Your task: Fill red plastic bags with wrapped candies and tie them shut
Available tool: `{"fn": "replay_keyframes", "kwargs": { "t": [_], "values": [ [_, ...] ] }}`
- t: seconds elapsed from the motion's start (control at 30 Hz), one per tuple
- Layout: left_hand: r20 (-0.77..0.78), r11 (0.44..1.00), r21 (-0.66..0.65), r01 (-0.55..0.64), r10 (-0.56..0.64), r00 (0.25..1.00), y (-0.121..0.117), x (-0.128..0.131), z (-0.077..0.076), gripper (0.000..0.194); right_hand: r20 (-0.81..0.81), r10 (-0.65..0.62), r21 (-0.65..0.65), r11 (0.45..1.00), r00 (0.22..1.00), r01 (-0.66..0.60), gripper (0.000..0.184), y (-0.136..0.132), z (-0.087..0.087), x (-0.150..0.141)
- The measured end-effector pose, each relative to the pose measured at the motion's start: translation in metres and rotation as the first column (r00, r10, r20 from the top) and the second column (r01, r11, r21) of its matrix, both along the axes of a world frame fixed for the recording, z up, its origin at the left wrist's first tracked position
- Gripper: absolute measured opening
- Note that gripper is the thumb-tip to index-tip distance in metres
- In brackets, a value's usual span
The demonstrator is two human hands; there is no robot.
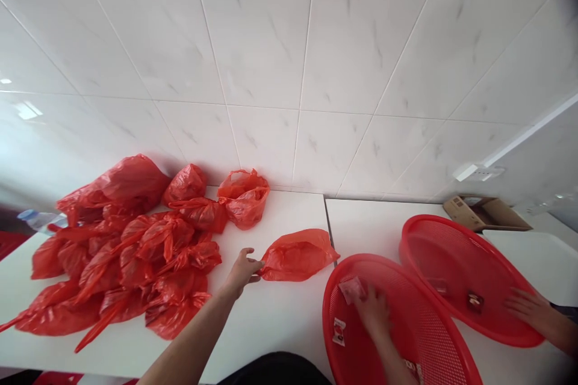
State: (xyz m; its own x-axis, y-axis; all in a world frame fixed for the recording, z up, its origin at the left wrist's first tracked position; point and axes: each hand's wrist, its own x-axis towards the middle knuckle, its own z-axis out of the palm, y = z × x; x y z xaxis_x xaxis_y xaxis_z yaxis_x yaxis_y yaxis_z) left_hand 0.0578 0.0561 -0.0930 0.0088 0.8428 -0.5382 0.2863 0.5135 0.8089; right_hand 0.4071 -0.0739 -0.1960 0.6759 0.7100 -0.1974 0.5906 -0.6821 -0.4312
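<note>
The **left hand** reaches forward with its fingers extended and their tips at the gathered end of a loose **red plastic bag**. The bag lies on the white table just ahead of that hand, puffed and knotless at this end; whether the fingers actually pinch the film, I cannot tell.

The **right hand** is palm down with its fingers spread, inside a **round red mesh tray**, and its fingertips are at a **small wrapped packet**. A **second packet** lies on the mesh to the left of that hand, and more wrapping shows near the tray's lower edge. The print on these packets is too small to read.

Further right, a **second red mesh tray** overlaps the first, tilted up on it, and holds **two more packets**. A **co-worker's hand** comes in from the right edge, fingers spread on that tray's rim.

To the left of the left hand sits a **heap of filled red plastic bags**, tied and bulging, with a **clear water bottle** with a blue cap behind it. Beyond the right hand, a **cardboard box** lies open against **white marble-effect wall tiles**, below a **wall socket**.
</note>
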Motion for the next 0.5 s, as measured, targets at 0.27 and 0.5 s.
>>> {"fn": "replay_keyframes", "kwargs": {
  "t": [0.27,0.5],
  "values": [
    [0.104,0.989,-0.122,-0.079,0.092,0.990,-0.023,0.007,-0.023,0.051,0.016,0.291,0.230,0.930,0.957,-0.287,0.030,0.001,0.006,-0.034],
    [0.200,0.990,-0.048,-0.135,0.142,0.970,-0.012,0.014,-0.011,0.035,-0.299,0.094,0.391,0.920,0.950,0.032,0.040,0.009,0.078,-0.040]
  ]
}}
